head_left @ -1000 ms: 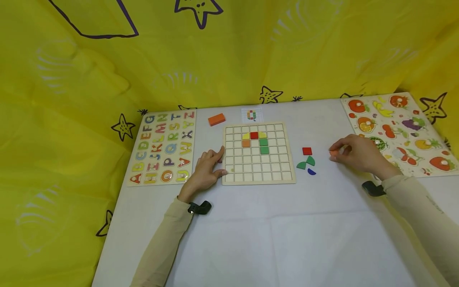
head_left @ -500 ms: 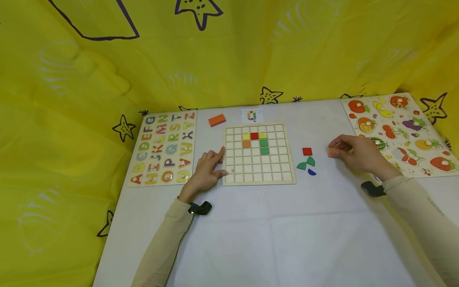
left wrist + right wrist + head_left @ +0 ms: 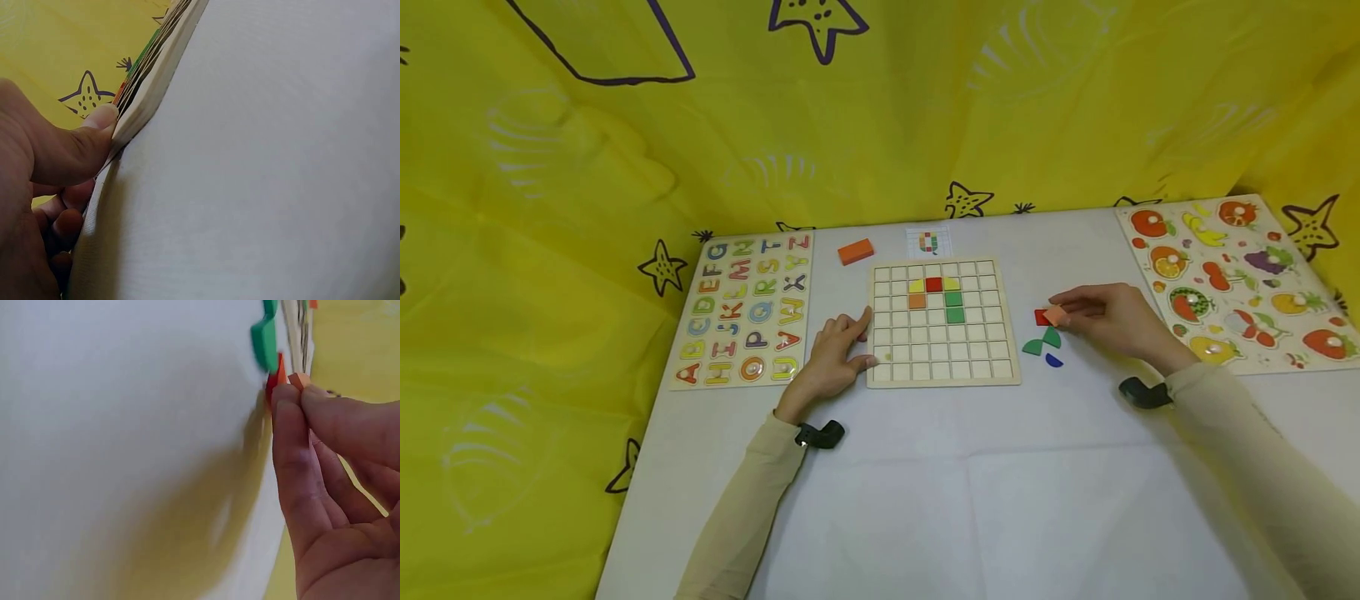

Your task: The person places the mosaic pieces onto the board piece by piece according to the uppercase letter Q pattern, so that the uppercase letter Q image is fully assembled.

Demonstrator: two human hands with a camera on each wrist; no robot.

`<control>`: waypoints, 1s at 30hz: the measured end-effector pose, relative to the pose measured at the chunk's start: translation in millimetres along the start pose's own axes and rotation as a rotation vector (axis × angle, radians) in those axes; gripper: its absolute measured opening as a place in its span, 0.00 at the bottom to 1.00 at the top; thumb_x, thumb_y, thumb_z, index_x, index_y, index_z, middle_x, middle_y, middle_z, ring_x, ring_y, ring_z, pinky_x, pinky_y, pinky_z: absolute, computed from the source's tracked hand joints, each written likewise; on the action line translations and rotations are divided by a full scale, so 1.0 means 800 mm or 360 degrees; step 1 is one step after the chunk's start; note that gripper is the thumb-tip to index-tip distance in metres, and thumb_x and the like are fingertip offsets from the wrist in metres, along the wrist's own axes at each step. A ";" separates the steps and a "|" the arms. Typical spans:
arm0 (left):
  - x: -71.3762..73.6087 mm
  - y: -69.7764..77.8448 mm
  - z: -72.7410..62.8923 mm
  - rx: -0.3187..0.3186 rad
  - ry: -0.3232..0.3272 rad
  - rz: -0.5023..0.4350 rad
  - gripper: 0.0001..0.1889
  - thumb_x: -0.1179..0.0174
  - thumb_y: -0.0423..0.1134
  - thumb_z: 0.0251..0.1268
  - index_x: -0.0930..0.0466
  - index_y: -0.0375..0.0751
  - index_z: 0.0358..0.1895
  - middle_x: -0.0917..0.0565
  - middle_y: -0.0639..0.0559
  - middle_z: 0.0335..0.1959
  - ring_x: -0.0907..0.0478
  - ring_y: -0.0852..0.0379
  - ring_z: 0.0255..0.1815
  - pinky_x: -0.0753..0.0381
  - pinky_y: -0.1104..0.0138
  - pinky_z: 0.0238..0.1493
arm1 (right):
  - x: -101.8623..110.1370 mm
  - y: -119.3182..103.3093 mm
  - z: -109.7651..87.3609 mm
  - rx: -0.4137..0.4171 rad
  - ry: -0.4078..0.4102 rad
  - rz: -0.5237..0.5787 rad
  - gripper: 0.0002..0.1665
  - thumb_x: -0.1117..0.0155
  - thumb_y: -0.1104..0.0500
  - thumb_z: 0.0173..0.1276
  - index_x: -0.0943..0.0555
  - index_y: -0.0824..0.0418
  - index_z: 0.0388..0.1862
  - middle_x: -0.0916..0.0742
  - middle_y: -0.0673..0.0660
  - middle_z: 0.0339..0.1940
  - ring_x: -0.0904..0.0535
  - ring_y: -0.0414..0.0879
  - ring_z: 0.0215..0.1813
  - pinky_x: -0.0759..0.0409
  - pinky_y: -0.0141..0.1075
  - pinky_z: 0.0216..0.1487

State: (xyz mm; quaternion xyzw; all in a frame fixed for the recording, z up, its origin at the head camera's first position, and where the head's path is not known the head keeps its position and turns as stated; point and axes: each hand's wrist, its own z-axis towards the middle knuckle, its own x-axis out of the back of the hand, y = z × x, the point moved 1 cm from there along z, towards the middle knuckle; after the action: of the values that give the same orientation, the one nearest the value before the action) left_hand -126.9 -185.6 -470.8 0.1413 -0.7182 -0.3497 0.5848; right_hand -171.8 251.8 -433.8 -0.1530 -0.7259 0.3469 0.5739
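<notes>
A pale wooden grid board [image 3: 932, 357] lies on the table with several coloured tiles in its upper cells: yellow corner pieces, a red square [image 3: 933, 284], an orange square [image 3: 917, 301] and green squares [image 3: 955, 315]. My left hand [image 3: 833, 360] touches the board's left edge, thumb and index finger spread apart; in the left wrist view its thumb [image 3: 94, 140] lies against the board's rim. Right of the board, my right hand [image 3: 1116, 323] pinches an orange square tile [image 3: 1055, 316] between thumb and fingers. That tile partly covers a loose red square [image 3: 1040, 317].
Loose green quarter-round pieces [image 3: 1033, 347] and a blue half-round piece [image 3: 1054, 361] lie below the red square. A pattern card [image 3: 928, 242] and an orange block [image 3: 856, 252] lie behind the board. A letter puzzle [image 3: 741, 317] is at left, a fruit puzzle [image 3: 1240, 283] at right.
My right hand has moved left with the orange tile, from beside the fruit puzzle to over the loose red square. The left hand stays at the board's edge.
</notes>
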 end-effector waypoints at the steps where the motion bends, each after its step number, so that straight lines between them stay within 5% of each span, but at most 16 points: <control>1: 0.000 -0.001 0.000 0.0003 -0.0002 0.0001 0.43 0.31 0.39 0.71 0.43 0.39 0.84 0.26 0.46 0.48 0.38 0.49 0.49 0.44 0.60 0.53 | -0.002 -0.002 0.002 0.0000 -0.0009 0.0017 0.22 0.27 0.57 0.74 0.14 0.64 0.63 0.09 0.66 0.53 0.09 0.56 0.49 0.24 0.16 0.44; 16: -0.001 0.000 0.000 0.0026 -0.0013 0.0008 0.43 0.31 0.39 0.71 0.43 0.40 0.84 0.26 0.47 0.48 0.38 0.49 0.50 0.45 0.59 0.53 | -0.037 -0.042 0.035 -0.0047 0.0035 0.0176 0.20 0.27 0.62 0.73 0.14 0.65 0.61 0.09 0.66 0.51 0.12 0.57 0.51 0.23 0.18 0.43; 30: 0.000 0.000 0.001 0.0027 -0.0020 0.0024 0.43 0.31 0.39 0.71 0.43 0.40 0.84 0.27 0.46 0.48 0.38 0.49 0.50 0.45 0.59 0.52 | -0.069 -0.067 0.058 0.0090 0.0007 0.0227 0.20 0.24 0.56 0.71 0.13 0.64 0.58 0.09 0.62 0.47 0.16 0.53 0.47 0.23 0.25 0.45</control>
State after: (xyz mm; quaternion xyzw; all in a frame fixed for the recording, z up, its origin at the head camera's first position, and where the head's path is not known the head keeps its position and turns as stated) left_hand -127.2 -185.2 -470.7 0.1387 -0.7259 -0.3400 0.5815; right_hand -189.4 164.1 -442.3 -0.1889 -0.7017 0.4070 0.5535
